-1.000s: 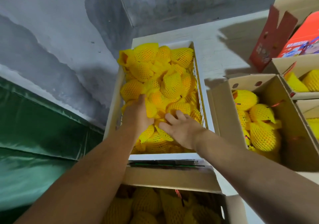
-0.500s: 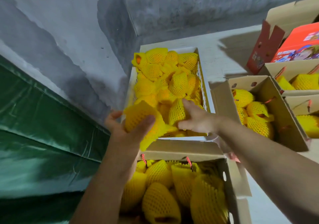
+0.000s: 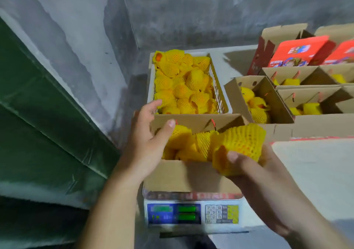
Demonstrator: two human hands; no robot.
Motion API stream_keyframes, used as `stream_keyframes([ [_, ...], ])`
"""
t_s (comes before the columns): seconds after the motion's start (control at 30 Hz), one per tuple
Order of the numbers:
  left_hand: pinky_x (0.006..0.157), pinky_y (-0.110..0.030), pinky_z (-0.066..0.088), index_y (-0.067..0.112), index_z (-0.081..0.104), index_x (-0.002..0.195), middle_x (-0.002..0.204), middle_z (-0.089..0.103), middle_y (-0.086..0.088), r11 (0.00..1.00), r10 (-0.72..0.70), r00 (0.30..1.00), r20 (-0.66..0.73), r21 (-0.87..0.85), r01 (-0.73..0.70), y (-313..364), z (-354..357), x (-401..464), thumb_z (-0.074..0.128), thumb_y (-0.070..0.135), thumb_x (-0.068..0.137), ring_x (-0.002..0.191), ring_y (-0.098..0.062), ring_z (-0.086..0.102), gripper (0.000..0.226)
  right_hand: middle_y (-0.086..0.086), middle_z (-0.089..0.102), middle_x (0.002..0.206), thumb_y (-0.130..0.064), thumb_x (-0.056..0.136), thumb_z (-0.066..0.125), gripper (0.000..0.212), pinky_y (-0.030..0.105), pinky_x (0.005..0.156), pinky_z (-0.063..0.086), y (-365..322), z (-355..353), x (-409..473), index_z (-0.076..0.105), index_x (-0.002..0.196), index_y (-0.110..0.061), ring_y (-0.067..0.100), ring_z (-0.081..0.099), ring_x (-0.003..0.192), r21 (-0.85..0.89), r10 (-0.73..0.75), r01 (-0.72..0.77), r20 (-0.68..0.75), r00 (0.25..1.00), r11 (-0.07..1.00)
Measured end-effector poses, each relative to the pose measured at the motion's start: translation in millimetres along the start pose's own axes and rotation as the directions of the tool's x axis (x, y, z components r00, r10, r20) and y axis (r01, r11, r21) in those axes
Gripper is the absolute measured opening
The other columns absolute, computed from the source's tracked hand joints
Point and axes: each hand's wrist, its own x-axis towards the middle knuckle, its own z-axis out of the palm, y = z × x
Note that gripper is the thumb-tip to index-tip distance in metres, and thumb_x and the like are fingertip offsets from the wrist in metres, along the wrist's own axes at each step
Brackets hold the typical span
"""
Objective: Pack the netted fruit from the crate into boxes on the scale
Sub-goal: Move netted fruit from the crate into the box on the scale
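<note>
A brown cardboard box (image 3: 189,174) sits on a white electronic scale (image 3: 192,213). At its three o'clock rim the right hand (image 3: 254,164) grips a yellow foam-netted fruit (image 3: 239,146). At nine o'clock the left hand (image 3: 147,139) hangs with fingers relaxed. At twelve o'clock, a white plastic crate (image 3: 220,93) holds more netted fruit.

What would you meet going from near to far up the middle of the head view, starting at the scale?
Scale → cardboard box on it, partly filled with netted fruit → white crate of netted fruit → grey wall.
</note>
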Motion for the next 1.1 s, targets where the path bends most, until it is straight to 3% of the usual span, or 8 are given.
stream_keyframes([
  [0.23, 0.097, -0.043, 0.057, 0.048, 0.071, 0.121, 0.127, 0.072, 0.014, 0.959, -0.034, 0.926, 0.376, -0.247, 0.135, -19.8, -23.3, -109.9, 0.068, 0.055, 0.086, 0.118, -0.012, 0.069, 0.036, 0.016, 0.062, 0.143, -0.026, 0.103, 0.042, 0.046, 0.045, 0.105, 0.052, 34.8, 61.9, -65.4, 0.057, 0.144, -0.012, 0.03, 0.061, 0.129, 0.426, 0.188, -0.242, 0.166, 0.968, 0.872],
  [0.47, 0.1, -0.041, 0.056, 0.042, 0.059, 0.141, 0.138, 0.069, 0.009, 0.948, 0.043, 0.964, 0.262, -0.315, 0.043, -16.3, -50.2, -140.4, 0.079, 0.061, 0.083, 0.126, -0.014, 0.066, 0.065, 0.016, 0.071, 0.121, -0.012, 0.103, 0.06, 0.028, 0.045, 0.09, 0.061, 31.1, 97.2, -78.7, 0.059, 0.13, -0.013, 0.031, 0.071, 0.11, -0.047, -0.06, 0.063, 0.057, 0.997, 0.997],
  [0.57, 0.106, -0.043, 0.053, 0.038, 0.059, 0.141, 0.138, 0.069, 0.005, 0.915, 0.125, 0.981, 0.147, -0.399, -0.057, -7.9, -47.1, -147.9, 0.081, 0.051, 0.087, 0.131, -0.02, 0.064, 0.06, 0.014, 0.06, 0.138, -0.015, 0.091, 0.076, 0.07, 0.058, 0.102, 0.054, 25.4, 114.9, -85.5, 0.035, 0.148, -0.022, 0.033, 0.066, 0.122, -0.1, -0.256, 0.249, -0.069, 0.964, 0.963],
  [0.63, 0.097, -0.034, 0.057, 0.04, 0.064, 0.134, 0.13, 0.072, 0.002, 0.888, 0.155, 0.984, 0.087, -0.449, -0.1, -1.2, -45.7, -148.6, 0.083, 0.049, 0.086, 0.124, -0.02, 0.068, 0.052, 0.013, 0.057, 0.144, -0.011, 0.088, 0.081, 0.093, 0.055, 0.099, 0.056, 23.3, 120.9, -89.1, 0.016, 0.154, -0.025, 0.031, 0.066, 0.124, 0.072, -0.216, 0.226, -0.126, 0.968, 0.972],
  [0.73, 0.092, -0.033, 0.058, 0.046, 0.069, 0.122, 0.123, 0.075, 0.002, 0.884, 0.174, 0.981, 0.09, -0.453, -0.115, 3.4, -42.2, -144.3, 0.086, 0.055, 0.08, 0.114, -0.018, 0.071, 0.046, 0.028, 0.063, 0.132, -0.009, 0.095, 0.069, 0.063, 0.043, 0.079, 0.063, 19.7, 117.9, -96.1, 0.035, 0.148, -0.002, 0.036, 0.071, 0.112, 0.25, -0.107, 0.116, -0.051, 0.993, 0.961],
  [0.87, 0.095, -0.05, 0.057, 0.042, 0.071, 0.12, 0.121, 0.076, -0.002, 0.899, 0.153, 0.977, 0.151, -0.432, -0.074, -4.6, -32.4, -138.8, 0.085, 0.055, 0.08, 0.115, -0.027, 0.071, 0.044, 0.027, 0.065, 0.131, -0.019, 0.097, 0.063, 0.048, 0.036, 0.076, 0.063, 27.3, 110.6, -100.2, 0.051, 0.139, 0.002, 0.033, 0.07, 0.114, 0.283, -0.024, -0.005, 0.1, 0.995, 0.959],
  [1.0, 0.087, -0.036, 0.058, 0.04, 0.069, 0.122, 0.121, 0.076, 0.001, 0.912, 0.139, 0.977, 0.163, -0.406, -0.062, -12.5, -34.0, -133.7, 0.083, 0.058, 0.081, 0.112, -0.022, 0.073, 0.046, 0.027, 0.06, 0.138, -0.016, 0.101, 0.06, 0.048, 0.036, 0.084, 0.061, 36.8, 105.1, -87.5, 0.046, 0.143, 0.0, 0.033, 0.065, 0.123, 0.289, -0.007, -0.03, 0.126, 0.992, 0.957],
  [1.1, 0.098, -0.046, 0.054, 0.042, 0.067, 0.125, 0.124, 0.075, 0.005, 0.935, 0.126, 0.979, 0.159, -0.348, -0.064, -13.6, -38.5, -123.5, 0.08, 0.058, 0.085, 0.116, -0.02, 0.071, 0.045, 0.027, 0.057, 0.14, -0.017, 0.098, 0.056, 0.05, 0.035, 0.084, 0.06, 32.5, 99.6, -73.2, 0.044, 0.144, -0.001, 0.029, 0.066, 0.117, 0.216, 0.003, -0.033, 0.14, 0.99, 0.976],
])
